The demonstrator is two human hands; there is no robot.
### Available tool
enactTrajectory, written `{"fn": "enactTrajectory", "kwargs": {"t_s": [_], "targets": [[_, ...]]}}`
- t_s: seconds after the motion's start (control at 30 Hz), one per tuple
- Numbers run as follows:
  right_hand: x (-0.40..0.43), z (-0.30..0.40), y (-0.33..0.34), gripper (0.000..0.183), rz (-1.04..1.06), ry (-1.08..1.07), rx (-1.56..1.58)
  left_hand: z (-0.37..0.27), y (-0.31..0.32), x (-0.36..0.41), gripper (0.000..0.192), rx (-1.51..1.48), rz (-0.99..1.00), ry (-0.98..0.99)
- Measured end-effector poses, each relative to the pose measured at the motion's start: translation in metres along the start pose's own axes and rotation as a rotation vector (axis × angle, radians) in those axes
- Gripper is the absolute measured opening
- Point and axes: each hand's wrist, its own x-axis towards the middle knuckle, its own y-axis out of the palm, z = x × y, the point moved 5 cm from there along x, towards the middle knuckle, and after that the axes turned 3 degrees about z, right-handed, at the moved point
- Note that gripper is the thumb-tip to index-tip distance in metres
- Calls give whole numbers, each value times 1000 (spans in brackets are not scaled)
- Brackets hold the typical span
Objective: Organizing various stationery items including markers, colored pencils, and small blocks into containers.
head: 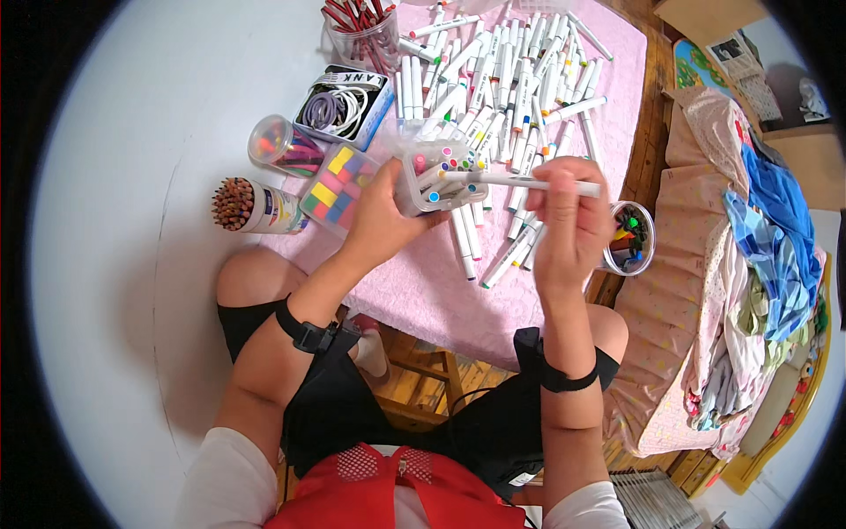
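My left hand (386, 215) grips the near left side of a clear plastic box (413, 192), tilted so its opening shows several white markers with coloured ends. In my right hand (572, 218) is one white marker (502, 178), pinched between thumb and fingers. The marker lies almost level, and its left end reaches over the box's opening. Many more white markers (522, 86) lie in a loose heap on the pink cloth (410, 291) behind and beside the box.
Left of the box are a case of coloured blocks (337, 188), a tub of coloured pencils (264, 208), a clear round jar (284, 145) and a tin with coiled cables (340, 109). A cup of red pencils (363, 40) stands behind. A round tub of pens (629, 238) is at right, beside a bed with clothes (780, 225).
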Motion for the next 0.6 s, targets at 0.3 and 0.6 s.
{"fn": "enactTrajectory", "kwargs": {"t_s": [0.3, 0.6], "targets": [[-4, -19, 30, 20, 254, -31, -323, 5, 4, -1, 62, -54, 2, -21], [8, -68, 0, 26, 164, -85, -632, 21, -1, 2, 70, -281, -86, -33]]}}
